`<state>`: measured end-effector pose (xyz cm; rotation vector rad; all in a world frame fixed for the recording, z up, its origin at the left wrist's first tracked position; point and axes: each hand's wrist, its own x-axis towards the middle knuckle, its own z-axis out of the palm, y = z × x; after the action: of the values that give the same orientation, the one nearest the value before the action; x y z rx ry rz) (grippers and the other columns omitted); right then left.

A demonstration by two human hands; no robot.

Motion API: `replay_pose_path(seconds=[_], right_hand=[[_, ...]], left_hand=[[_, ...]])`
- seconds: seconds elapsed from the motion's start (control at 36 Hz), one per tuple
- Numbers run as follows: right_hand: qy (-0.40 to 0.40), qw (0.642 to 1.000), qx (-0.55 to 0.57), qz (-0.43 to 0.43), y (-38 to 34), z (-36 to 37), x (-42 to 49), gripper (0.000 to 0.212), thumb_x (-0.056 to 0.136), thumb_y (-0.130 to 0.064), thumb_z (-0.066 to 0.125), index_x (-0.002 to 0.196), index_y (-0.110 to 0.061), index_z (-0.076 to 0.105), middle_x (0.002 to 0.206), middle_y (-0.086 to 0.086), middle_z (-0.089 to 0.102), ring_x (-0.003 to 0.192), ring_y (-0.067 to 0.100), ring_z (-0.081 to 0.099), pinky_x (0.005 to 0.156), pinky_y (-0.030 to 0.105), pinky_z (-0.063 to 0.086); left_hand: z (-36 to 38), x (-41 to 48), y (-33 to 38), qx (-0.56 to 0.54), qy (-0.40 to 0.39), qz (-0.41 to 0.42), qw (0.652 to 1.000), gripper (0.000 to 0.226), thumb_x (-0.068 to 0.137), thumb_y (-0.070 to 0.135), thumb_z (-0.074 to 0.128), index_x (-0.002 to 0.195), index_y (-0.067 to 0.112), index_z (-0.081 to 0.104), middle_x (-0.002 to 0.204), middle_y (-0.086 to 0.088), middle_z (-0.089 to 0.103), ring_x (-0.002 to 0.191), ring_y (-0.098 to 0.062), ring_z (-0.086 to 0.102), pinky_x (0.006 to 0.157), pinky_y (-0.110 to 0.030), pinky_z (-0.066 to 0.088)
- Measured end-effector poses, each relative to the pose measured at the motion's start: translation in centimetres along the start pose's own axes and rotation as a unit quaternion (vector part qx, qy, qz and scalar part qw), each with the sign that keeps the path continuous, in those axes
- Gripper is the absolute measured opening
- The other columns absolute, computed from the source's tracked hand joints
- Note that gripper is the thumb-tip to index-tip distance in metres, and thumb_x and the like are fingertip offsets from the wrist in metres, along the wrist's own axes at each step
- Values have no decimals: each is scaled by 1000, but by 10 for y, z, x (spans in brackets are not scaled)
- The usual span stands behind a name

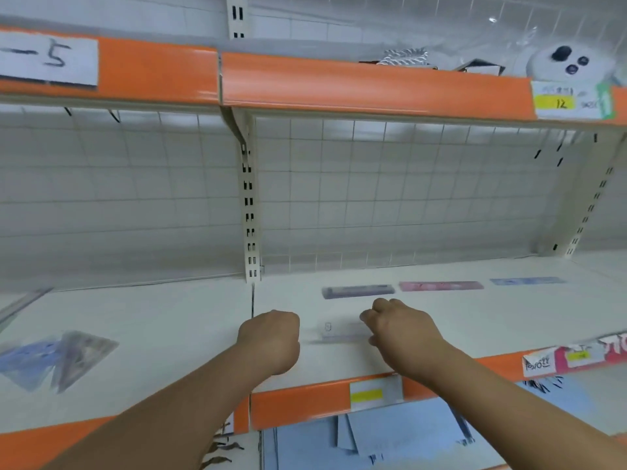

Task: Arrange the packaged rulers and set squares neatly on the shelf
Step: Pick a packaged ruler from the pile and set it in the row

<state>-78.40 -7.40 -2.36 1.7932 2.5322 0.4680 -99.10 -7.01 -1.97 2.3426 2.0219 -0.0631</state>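
On the shelf front lies a clear ruler, blurred. My right hand pinches its end; my left hand is curled just beside it, grip unclear. I'd square it parallel to the back row, ends aligned.

Clear ruler packet and far-left set squares, both motion-blurred.

- Grey-purple ruler, pink ruler and blue ruler lie flat, end to end, at the back of the shelf.
- Clear packaged ruler, blurred, lies nearer the front.
- Two set squares overlap far left.
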Motion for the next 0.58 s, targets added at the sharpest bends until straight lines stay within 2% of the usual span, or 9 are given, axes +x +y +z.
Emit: replay_pose_path(seconds=[0.11,0.31,0.42,0.5,0.58], right_hand=[[10,1000,0,14,13,3,15,21,91,-7,51,111,-13,52,114,5,51,106,25,53,65,31,41],[14,999,10,34,32,11,41,23,90,-8,53,113,-13,54,112,5,52,106,24,52,62,29,37],[3,1000,10,21,37,16,53,27,94,-12,50,120,-13,53,114,6,52,108,25,50,66,31,39],[2,1000,0,17,44,15,67,22,94,-13,49,115,-12,54,110,6,52,104,25,50,67,31,39],[-6,1000,-3,16,49,15,82,16,93,-12,50,109,-12,53,109,5,51,103,24,50,65,31,36]], left_hand=[[-3,25,4,-1,8,10,1000,9,94,16,44,95,22,51,93,2,52,81,-19,50,68,-27,39],[-12,59,6,5,21,27,999,7,95,18,43,88,18,44,92,0,51,81,-21,48,68,-27,37],[-12,70,7,11,17,31,999,14,95,19,42,102,17,54,97,-1,55,82,-20,48,69,-28,38],[-11,77,8,14,15,31,999,15,96,20,43,103,17,55,95,0,53,82,-20,49,69,-28,38],[-10,81,9,15,14,21,1000,17,98,25,42,106,17,54,108,-2,59,94,-22,57,71,-28,39]])
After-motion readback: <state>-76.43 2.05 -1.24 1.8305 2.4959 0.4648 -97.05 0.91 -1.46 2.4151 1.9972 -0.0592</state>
